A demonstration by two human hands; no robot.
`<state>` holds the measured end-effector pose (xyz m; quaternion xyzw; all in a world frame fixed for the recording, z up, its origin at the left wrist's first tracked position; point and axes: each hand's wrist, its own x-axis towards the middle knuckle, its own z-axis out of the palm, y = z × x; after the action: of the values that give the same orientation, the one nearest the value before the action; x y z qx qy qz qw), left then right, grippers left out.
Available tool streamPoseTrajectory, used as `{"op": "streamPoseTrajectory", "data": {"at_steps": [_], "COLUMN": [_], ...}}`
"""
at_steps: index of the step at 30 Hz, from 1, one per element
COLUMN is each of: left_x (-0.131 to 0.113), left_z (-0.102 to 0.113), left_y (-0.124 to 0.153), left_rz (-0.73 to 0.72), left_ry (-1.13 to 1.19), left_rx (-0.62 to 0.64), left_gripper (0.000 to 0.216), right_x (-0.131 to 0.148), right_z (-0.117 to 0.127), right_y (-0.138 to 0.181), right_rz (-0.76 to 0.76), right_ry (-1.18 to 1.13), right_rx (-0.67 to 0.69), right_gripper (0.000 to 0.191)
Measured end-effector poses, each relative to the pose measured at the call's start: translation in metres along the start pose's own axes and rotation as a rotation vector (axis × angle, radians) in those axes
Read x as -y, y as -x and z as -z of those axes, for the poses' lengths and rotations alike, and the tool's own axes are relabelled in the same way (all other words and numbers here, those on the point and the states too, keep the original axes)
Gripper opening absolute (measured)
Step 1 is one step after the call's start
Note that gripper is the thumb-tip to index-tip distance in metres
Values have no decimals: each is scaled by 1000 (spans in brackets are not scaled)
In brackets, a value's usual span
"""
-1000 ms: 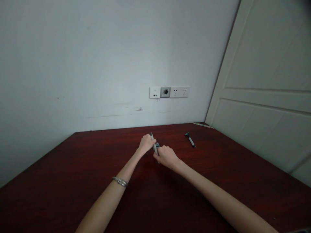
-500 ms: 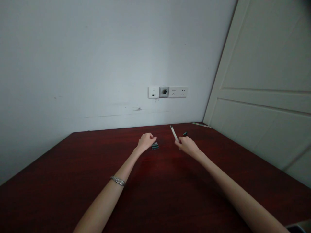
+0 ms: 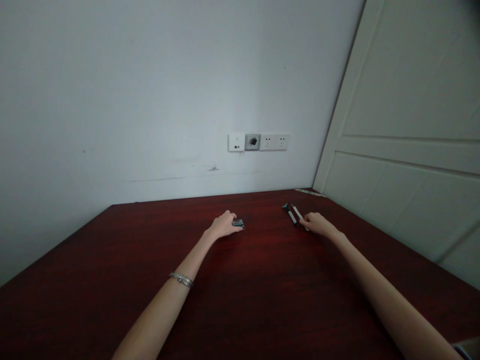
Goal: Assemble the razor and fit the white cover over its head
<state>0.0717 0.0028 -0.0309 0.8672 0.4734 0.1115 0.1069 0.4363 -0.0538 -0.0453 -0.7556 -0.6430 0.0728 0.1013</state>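
My left hand (image 3: 224,225), with a silver bracelet on its wrist, grips the left side of a small flat dark case (image 3: 238,223) with a clear look, its thumb and fingers at the edges. On the right, my right hand (image 3: 315,223) is closed round the near end of a slim white stick (image 3: 297,212). The stick has a darker far tip; its exact kind is too small to make out. Just left of it lies a razor (image 3: 290,216) with a dark head and a grey-and-black handle, about parallel to the stick.
The dark red tabletop (image 3: 240,300) meets a white wall (image 3: 168,100) at the back. Sockets and a switch plate (image 3: 258,142) sit on that wall. A pale panelled door (image 3: 405,120) stands along the right edge. A thin light strip (image 3: 310,192) lies in the far right corner.
My right hand has moved right with the white stick, to beside the razor, uncovering its handle. My left hand has taken hold of the small case.
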Motion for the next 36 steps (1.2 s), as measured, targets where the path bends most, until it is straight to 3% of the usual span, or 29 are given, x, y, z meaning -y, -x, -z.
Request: {"op": "streamPoseTrajectory", "data": {"at_steps": [15, 26, 36], "left_x": [14, 13, 15], "left_z": [-14, -11, -10], "left_y": [-6, -5, -7], "left_rz": [42, 67, 29], "left_ry": [51, 60, 92], "left_rx": [21, 26, 42], "left_gripper": [51, 51, 48], "right_x": [-5, -9, 30], "right_z": [-1, 6, 26], "right_y": [-4, -6, 1], "right_rz": [0, 13, 94], "right_ry": [180, 172, 215], "right_rx": [85, 49, -15], "right_gripper": [42, 48, 47]}}
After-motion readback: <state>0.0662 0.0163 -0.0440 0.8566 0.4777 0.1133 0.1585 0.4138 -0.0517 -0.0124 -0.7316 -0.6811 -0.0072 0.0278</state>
